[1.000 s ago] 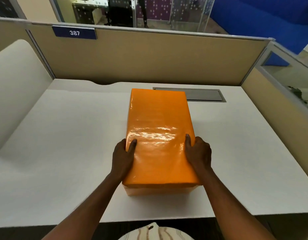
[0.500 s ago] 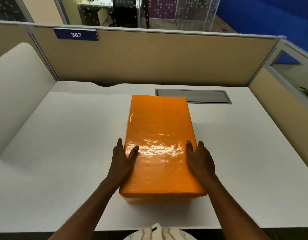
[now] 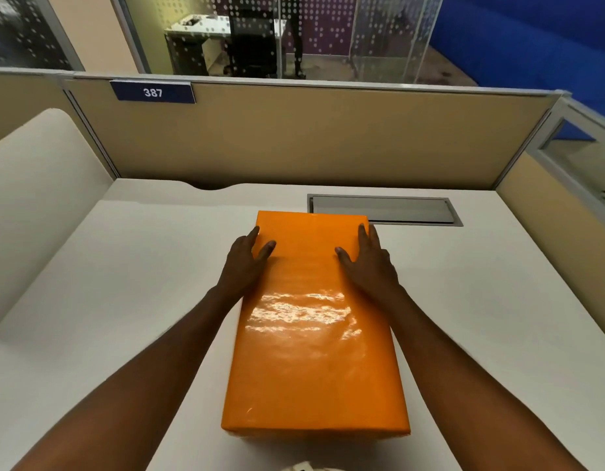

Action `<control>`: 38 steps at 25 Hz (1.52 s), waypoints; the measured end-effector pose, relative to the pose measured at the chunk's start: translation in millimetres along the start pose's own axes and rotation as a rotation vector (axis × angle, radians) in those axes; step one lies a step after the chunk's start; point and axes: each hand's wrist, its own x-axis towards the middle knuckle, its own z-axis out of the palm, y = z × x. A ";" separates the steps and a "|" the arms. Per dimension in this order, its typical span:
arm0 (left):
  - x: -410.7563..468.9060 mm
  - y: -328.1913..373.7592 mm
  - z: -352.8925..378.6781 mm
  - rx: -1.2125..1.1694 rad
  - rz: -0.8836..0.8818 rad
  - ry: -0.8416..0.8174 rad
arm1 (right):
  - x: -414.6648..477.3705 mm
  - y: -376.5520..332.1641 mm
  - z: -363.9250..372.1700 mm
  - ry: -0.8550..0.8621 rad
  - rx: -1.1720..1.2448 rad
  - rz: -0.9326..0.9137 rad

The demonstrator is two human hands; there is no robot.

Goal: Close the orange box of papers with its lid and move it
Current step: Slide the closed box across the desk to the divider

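Left hand laid flat and open on the far left edge of the orange box, lid on, at frame centre on the white desk, right hand likewise spread on its right edge, grey cable hatch seen just beyond at upper right

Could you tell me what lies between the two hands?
Only the glossy orange lid lies between the left hand and right hand, seen in the head view.
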 end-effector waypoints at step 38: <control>-16.3 11.4 -3.9 0.094 -0.113 0.091 | -14.3 -2.1 -11.6 0.353 0.275 0.021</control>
